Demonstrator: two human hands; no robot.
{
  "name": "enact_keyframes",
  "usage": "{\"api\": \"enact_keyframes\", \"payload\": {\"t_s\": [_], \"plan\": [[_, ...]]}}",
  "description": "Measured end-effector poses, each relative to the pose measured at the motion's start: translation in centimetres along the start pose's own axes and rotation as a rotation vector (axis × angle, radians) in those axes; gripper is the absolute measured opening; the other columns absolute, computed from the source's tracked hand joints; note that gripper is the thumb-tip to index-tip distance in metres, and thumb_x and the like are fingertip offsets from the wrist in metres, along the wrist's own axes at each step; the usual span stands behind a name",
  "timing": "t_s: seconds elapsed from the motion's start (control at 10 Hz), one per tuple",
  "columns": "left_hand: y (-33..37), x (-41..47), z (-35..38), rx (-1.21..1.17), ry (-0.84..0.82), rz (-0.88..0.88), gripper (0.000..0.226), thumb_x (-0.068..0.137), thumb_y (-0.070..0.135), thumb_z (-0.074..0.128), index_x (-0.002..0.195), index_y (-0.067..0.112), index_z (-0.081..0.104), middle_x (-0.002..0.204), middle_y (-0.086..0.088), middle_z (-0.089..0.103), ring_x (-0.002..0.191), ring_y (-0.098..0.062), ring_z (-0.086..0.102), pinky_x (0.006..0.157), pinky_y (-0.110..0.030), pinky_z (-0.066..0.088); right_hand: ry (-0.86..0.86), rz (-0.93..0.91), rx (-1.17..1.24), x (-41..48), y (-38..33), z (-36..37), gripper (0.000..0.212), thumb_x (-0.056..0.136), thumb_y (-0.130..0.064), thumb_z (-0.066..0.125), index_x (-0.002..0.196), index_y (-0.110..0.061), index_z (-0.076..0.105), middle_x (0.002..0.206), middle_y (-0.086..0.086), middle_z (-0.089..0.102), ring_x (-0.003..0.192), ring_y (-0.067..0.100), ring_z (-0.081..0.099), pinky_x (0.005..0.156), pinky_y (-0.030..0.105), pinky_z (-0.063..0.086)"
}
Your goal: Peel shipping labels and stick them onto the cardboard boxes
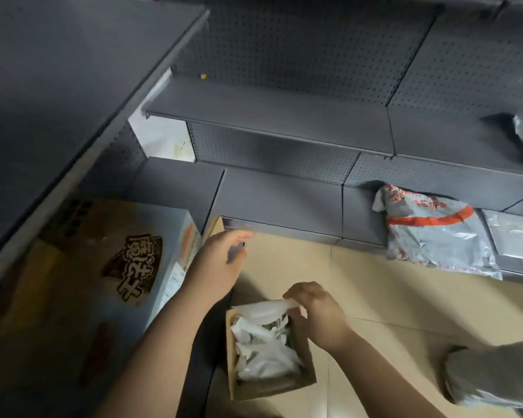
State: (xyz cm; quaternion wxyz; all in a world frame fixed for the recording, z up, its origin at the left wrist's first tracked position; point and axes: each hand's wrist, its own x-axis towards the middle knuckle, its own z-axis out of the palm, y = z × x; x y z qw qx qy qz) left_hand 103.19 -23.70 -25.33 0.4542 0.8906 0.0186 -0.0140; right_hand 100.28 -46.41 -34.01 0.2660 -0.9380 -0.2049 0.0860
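My left hand (221, 260) reaches forward beside the large printed cardboard box (103, 267) on the left. It pinches a small pale piece with a dark mark, seemingly a peeled shipping label (237, 253), though this part is blurred. My right hand (317, 312) grips a strip of white backing paper (269, 309) over a small open cardboard box (302, 378). That small box stands on the floor and is filled with crumpled white backing scraps (263, 351).
Dark grey metal shelves with pegboard backs (284, 122) rise ahead and to the left. Grey plastic mailer bags (435, 236), one with orange print, lie on the low shelf at right. Another grey bag (495, 378) lies at lower right on the beige tiled floor (375, 282).
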Motion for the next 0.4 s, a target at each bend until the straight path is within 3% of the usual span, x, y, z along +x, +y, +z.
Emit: {"api": "enact_keyframes", "payload": {"t_s": [0.2,0.3,0.4], "plan": [[-9.4,1.1,6.4,0.078,0.047,-0.045,0.031,0.092,0.015,0.056,0.12,0.028,0.062,0.114,0.017,0.061,0.107,0.001,0.051,0.093,-0.02,0.041,-0.164,0.014,-0.052,1.6,6.6,14.2,0.028,0.076,-0.027,0.067,0.104,-0.028,0.065,0.11,-0.004,0.068,0.103,0.019,0.06,0.086,0.027,0.049],[-12.0,0.8,8.2,0.127,0.048,-0.052,0.031,0.092,0.018,0.057,0.12,0.031,0.061,0.114,0.02,0.058,0.109,0.0,0.05,0.093,-0.02,0.039,-0.341,0.08,-0.087,1.8,9.7,19.6,0.033,0.085,-0.032,0.055,0.118,-0.03,0.059,0.129,-0.001,0.06,0.119,0.023,0.051,0.099,0.036,0.043],[-14.0,0.8,9.1,0.075,0.057,-0.063,0.031,0.092,0.02,0.057,0.119,0.034,0.06,0.117,0.018,0.06,0.114,-0.004,0.054,0.097,-0.033,0.048,-0.435,0.127,-0.079,2.1,12.0,23.3,0.045,0.084,-0.035,0.059,0.128,-0.034,0.049,0.138,-0.004,0.051,0.127,0.022,0.042,0.105,0.037,0.037]]}}
